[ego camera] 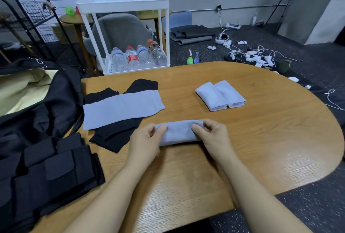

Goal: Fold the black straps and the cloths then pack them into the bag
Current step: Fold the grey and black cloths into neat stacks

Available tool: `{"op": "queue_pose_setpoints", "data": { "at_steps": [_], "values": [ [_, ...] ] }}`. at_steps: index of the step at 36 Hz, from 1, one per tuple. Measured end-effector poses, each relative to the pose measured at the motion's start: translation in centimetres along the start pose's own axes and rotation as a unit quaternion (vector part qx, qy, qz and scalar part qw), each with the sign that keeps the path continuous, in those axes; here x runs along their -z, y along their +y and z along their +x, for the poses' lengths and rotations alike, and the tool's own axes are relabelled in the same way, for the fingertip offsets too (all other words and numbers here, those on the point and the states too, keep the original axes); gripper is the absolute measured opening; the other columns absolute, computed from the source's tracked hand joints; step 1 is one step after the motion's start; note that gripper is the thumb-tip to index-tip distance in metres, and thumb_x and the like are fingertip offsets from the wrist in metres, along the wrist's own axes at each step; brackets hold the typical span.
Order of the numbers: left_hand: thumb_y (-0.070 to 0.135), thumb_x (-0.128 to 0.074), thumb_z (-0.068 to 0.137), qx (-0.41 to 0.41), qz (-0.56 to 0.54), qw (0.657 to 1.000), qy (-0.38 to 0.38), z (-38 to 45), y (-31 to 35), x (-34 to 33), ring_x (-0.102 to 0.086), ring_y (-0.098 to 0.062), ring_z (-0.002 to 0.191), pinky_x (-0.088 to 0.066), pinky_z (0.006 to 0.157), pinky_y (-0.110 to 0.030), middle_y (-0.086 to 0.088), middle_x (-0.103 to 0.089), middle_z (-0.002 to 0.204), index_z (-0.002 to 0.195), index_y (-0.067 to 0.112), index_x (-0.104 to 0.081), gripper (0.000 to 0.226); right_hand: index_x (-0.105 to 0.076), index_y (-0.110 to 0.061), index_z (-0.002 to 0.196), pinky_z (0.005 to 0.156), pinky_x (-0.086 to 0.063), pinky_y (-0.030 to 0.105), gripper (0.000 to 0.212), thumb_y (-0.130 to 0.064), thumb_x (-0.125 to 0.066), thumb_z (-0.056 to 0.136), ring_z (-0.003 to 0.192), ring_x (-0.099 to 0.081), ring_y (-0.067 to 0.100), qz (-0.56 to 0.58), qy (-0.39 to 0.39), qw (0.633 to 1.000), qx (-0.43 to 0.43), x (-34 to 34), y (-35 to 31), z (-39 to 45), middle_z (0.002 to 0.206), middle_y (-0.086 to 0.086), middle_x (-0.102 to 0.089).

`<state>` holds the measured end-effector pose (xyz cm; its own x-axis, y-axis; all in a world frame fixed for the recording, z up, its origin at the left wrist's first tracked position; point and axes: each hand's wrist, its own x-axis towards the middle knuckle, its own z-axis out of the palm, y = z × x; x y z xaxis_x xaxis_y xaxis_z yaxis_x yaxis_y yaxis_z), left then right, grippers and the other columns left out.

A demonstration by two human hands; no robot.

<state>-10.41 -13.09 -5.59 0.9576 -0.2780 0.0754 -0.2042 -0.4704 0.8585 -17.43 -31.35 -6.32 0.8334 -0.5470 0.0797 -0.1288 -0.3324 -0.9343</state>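
Both hands on a half-folded grey cloth near the table's front edge.

The left hand and right hand each pinch an end of the cloth on the table. Two folded cloths lie toward the far edge; a flat grey cloth covers black straps toward the left edge, beside the open black bag.

A grey cloth lay folded under my fingers. Two folded cloths sat side by side beyond it. A flat one crossed black straps beside the open bag.
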Motion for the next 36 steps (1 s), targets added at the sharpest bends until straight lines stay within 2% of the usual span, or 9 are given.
{"op": "queue_pose_setpoints", "data": {
  "at_steps": [2, 4, 7, 11, 14, 18, 25, 30, 36],
  "values": [
    [0.045, -0.057, 0.09, 0.02, 0.023, 0.999, 0.031, 0.8, 0.0, -0.6, -0.035, -0.016, 0.055, -0.028, 0.056, -0.032, -0.011, -0.042, 0.055, 0.065, 0.001, -0.039, 0.054, -0.06, 0.0, 0.077, 0.059, -0.041, 0.042, 0.048, -0.047, -0.063, 0.073, 0.062, -0.041, 0.011, -0.01, 0.02, 1.0, -0.008, -0.4, -0.1, 0.5, 0.062, -0.001, -0.046],
    [0.041, -0.059, 0.092, 0.037, 0.045, 0.997, 0.049, 1.3, 0.2, -1.1, -0.037, -0.018, 0.056, -0.027, 0.056, -0.032, -0.009, -0.041, 0.055, 0.062, 0.007, -0.036, 0.051, -0.067, -0.01, 0.081, 0.069, -0.05, 0.044, 0.034, -0.043, -0.064, 0.076, 0.066, -0.057, 0.014, -0.008, 0.042, 0.999, -0.027, -0.8, -0.3, 0.8, 0.068, -0.002, -0.064],
    [0.039, -0.058, 0.093, 0.064, 0.084, 0.992, 0.068, 1.6, 0.8, -1.4, -0.037, -0.019, 0.055, -0.024, 0.053, -0.03, 0.002, -0.037, 0.053, 0.058, 0.016, -0.033, 0.049, -0.069, -0.022, 0.087, 0.075, -0.053, 0.042, 0.013, -0.034, -0.066, 0.084, 0.079, -0.065, 0.019, -0.04, 0.064, 0.996, -0.052, -1.3, -0.5, 1.1, 0.077, -0.004, -0.07],
    [0.042, -0.058, 0.092, 0.082, 0.126, 0.986, 0.078, 1.6, 1.0, -2.0, -0.053, -0.017, 0.069, -0.036, 0.057, -0.029, 0.008, -0.054, 0.068, 0.07, 0.021, -0.052, 0.032, -0.063, -0.027, 0.121, 0.086, -0.048, 0.035, 0.033, -0.038, -0.062, 0.09, 0.101, -0.062, 0.017, -0.122, 0.083, 0.986, -0.083, -1.8, -0.8, 1.0, 0.105, -0.002, -0.069],
    [0.044, -0.056, 0.093, 0.069, 0.156, 0.982, 0.082, 1.3, 0.8, -2.1, -0.058, -0.018, 0.083, -0.046, 0.067, -0.031, 0.008, -0.063, 0.084, 0.091, 0.023, -0.06, 0.021, -0.057, -0.028, 0.129, 0.087, -0.045, 0.034, 0.039, -0.041, -0.059, 0.092, 0.107, -0.06, 0.02, -0.156, 0.09, 0.981, -0.076, -2.1, -0.7, 0.9, 0.11, -0.002, -0.067],
    [0.041, -0.053, 0.095, 0.04, 0.185, 0.976, 0.104, 1.0, 0.2, -2.3, -0.06, -0.021, 0.09, -0.04, 0.074, -0.032, 0.007, -0.064, 0.089, 0.102, 0.025, -0.06, 0.019, -0.053, -0.028, 0.133, 0.086, -0.042, 0.033, 0.042, -0.044, -0.056, 0.094, 0.109, -0.059, 0.02, -0.201, 0.092, 0.973, -0.073, -2.4, -0.4, 1.2, 0.112, -0.003, -0.066],
    [0.041, -0.051, 0.096, 0.047, 0.213, 0.97, 0.104, 1.0, 0.4, -2.2, -0.061, -0.02, 0.095, -0.029, 0.084, -0.033, 0.006, -0.066, 0.095, 0.117, 0.023, -0.057, 0.028, -0.054, -0.025, 0.131, 0.082, -0.039, 0.031, 0.038, -0.039, -0.053, 0.096, 0.107, -0.059, 0.017, -0.223, 0.102, 0.966, -0.082, -2.3, -0.1, 1.4, 0.107, -0.006, -0.067],
    [0.035, -0.06, 0.092, 0.09, 0.144, 0.98, 0.105, 1.3, 0.5, -1.5, -0.06, -0.019, 0.094, -0.042, 0.097, -0.042, 0.013, -0.06, 0.083, 0.113, 0.02, -0.058, 0.026, -0.064, -0.025, 0.112, 0.076, -0.038, 0.029, 0.023, -0.038, -0.056, 0.095, 0.1, -0.06, 0.017, -0.22, 0.098, 0.965, -0.101, -1.8, -0.7, 1.6, 0.092, -0.01, -0.064],
    [0.032, -0.06, 0.093, 0.073, 0.115, 0.986, 0.092, 1.2, 0.1, -0.9, -0.06, -0.018, 0.087, -0.05, 0.084, -0.04, 0.012, -0.059, 0.077, 0.109, 0.02, -0.059, 0.02, -0.068, -0.024, 0.086, 0.074, -0.047, 0.031, 0.011, -0.03, -0.06, 0.091, 0.092, -0.062, 0.02, -0.169, 0.101, 0.973, -0.117, -0.9, -0.9, 2.2, 0.09, -0.003, -0.069]
  ]
}}
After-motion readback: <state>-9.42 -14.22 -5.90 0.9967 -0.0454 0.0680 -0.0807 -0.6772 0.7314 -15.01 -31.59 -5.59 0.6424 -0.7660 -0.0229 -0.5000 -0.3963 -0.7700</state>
